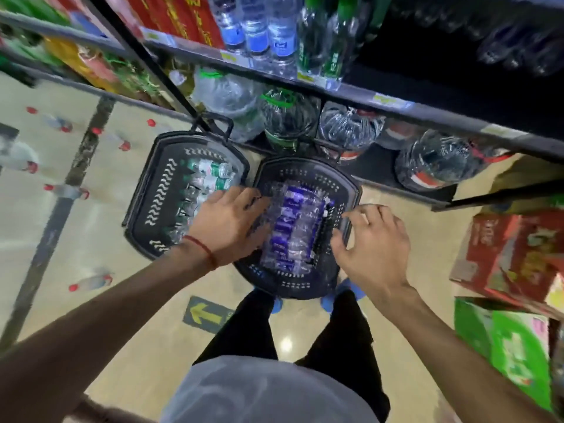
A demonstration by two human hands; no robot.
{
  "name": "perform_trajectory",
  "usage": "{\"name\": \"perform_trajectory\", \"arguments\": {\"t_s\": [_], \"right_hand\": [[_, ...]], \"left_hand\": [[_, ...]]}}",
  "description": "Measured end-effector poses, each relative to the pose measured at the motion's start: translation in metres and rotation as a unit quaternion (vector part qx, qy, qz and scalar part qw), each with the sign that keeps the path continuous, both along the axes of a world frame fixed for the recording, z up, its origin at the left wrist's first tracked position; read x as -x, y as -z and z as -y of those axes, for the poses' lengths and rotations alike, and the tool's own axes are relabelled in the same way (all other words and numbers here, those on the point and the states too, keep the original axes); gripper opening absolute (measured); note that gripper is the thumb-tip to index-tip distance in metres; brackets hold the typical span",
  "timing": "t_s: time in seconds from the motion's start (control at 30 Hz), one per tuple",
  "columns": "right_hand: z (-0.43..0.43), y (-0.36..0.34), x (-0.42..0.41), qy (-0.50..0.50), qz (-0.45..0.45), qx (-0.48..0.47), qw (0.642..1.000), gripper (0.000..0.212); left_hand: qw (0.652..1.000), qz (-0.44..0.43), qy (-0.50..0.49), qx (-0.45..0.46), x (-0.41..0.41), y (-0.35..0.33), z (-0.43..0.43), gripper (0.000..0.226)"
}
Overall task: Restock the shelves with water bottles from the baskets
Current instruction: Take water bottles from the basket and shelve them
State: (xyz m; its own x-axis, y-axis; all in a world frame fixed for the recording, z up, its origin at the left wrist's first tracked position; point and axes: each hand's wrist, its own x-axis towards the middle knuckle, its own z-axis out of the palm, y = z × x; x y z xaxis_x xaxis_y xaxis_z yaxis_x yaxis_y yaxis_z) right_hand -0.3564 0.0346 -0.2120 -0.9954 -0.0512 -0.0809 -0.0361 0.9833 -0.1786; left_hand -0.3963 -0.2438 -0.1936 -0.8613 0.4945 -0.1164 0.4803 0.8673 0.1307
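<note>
While both arms stretch down and forward, left hand (227, 222) held flat, fingers spread wide, over blue-label water bottles (290, 227) in right basket (305, 290); contact unclear through blur. Right hand (374, 242) half open, fingers loosely bent, at same basket's right rim, holding nothing. Left basket (152, 190) holds green-label bottles (210, 175). Both baskets on glossy floor (128, 315) before bottom shelf (381, 178) of big water jugs (351, 126)

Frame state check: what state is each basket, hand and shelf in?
Left basket: on floor, holding green-label bottles.
Right basket: on floor, holding blue-label bottles.
Left hand: fingers resting on the blue-label bottles.
Right hand: loosely curled over right basket's rim, holding nothing.
Upper shelf: upright bottles at its left part.
</note>
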Motion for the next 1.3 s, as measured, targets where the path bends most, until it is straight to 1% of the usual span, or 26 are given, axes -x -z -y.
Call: {"name": "perform_trajectory", "arguments": {"t_s": [0.07, 0.13, 0.3, 0.33, 0.37, 0.43, 0.57, 0.6, 0.63, 0.67, 0.7, 0.73, 0.77, 0.8, 0.83, 0.87, 0.93, 1.0, 1.07, 1.13, 1.2, 1.3], "right_hand": [[0.013, 0.013, -0.007, 0.052, 0.001, 0.026, 0.998, 0.038], [0.023, 0.029, -0.012, 0.089, 0.001, 0.045, 0.995, 0.037], [0.041, 0.098, -0.031, 0.114, -0.021, 0.069, 0.991, 0.03], [0.044, 0.115, -0.034, 0.121, -0.01, 0.076, 0.99, 0.027], [0.048, 0.131, -0.037, 0.134, 0.024, 0.088, 0.987, 0.025], [0.058, 0.165, -0.04, 0.178, 0.119, 0.127, 0.969, 0.024], [0.086, 0.256, -0.047, 0.284, 0.252, 0.226, 0.897, 0.032], [0.095, 0.284, -0.049, 0.311, 0.281, 0.253, 0.872, 0.031], [0.104, 0.309, -0.049, 0.343, 0.309, 0.287, 0.84, 0.03], [0.113, 0.336, -0.048, 0.382, 0.328, 0.322, 0.801, 0.03], [0.12, 0.361, -0.047, 0.43, 0.336, 0.354, 0.76, 0.035], [0.127, 0.385, -0.044, 0.482, 0.339, 0.379, 0.714, 0.048], [0.133, 0.406, -0.041, 0.531, 0.347, 0.401, 0.661, 0.062], [0.139, 0.424, -0.037, 0.57, 0.357, 0.429, 0.603, 0.07], [0.144, 0.44, -0.033, 0.596, 0.364, 0.458, 0.55, 0.073], [0.149, 0.454, -0.027, 0.616, 0.36, 0.483, 0.507, 0.071], [0.155, 0.476, -0.016, 0.652, 0.331, 0.513, 0.45, 0.07], [0.159, 0.49, -0.009, 0.671, 0.313, 0.525, 0.419, 0.076], [0.159, 0.497, -0.008, 0.677, 0.321, 0.519, 0.411, 0.084], [0.158, 0.498, -0.009, 0.68, 0.326, 0.517, 0.404, 0.091], [0.157, 0.494, -0.01, 0.688, 0.303, 0.523, 0.4, 0.093], [0.15, 0.482, -0.015, 0.698, 0.273, 0.517, 0.413, 0.086]], "left_hand": [[0.999, -0.011, 0.03, -0.02, 0.01, 0.009, 0.008, 0.046], [0.998, -0.015, 0.049, -0.02, 0.021, 0.024, 0.009, 0.043], [0.994, 0.044, 0.104, 0.012, 0.035, 0.087, 0.0, 0.038], [0.992, 0.055, 0.112, 0.021, 0.036, 0.101, -0.001, 0.039], [0.99, 0.064, 0.122, 0.024, 0.036, 0.117, -0.001, 0.041], [0.987, 0.065, 0.143, 0.021, 0.037, 0.149, 0.002, 0.042], [0.981, 0.055, 0.183, 0.006, 0.037, 0.218, 0.017, 0.037], [0.979, 0.059, 0.193, 0.006, 0.037, 0.237, 0.021, 0.037], [0.977, 0.062, 0.203, 0.007, 0.036, 0.254, 0.026, 0.038], [0.976, 0.066, 0.209, 0.007, 0.036, 0.27, 0.032, 0.038], [0.975, 0.066, 0.214, 0.006, 0.036, 0.285, 0.037, 0.038], [0.974, 0.068, 0.218, 0.009, 0.037, 0.298, 0.042, 0.038], [0.972, 0.067, 0.224, 0.014, 0.038, 0.311, 0.047, 0.039], [0.971, 0.069, 0.23, 0.019, 0.038, 0.323, 0.051, 0.041], [0.969, 0.073, 0.235, 0.021, 0.037, 0.333, 0.055, 0.044], [0.969, 0.077, 0.235, 0.023, 0.036, 0.342, 0.059, 0.045], [0.968, 0.082, 0.236, 0.024, 0.032, 0.355, 0.066, 0.046], [0.969, 0.084, 0.232, 0.026, 0.029, 0.363, 0.07, 0.048], [0.969, 0.091, 0.227, 0.032, 0.025, 0.368, 0.076, 0.046], [0.97, 0.098, 0.22, 0.034, 0.023, 0.371, 0.079, 0.042], [0.971, 0.106, 0.211, 0.028, 0.021, 0.37, 0.081, 0.039], [0.975, 0.126, 0.185, 0.014, 0.019, 0.365, 0.079, 0.041]]}}
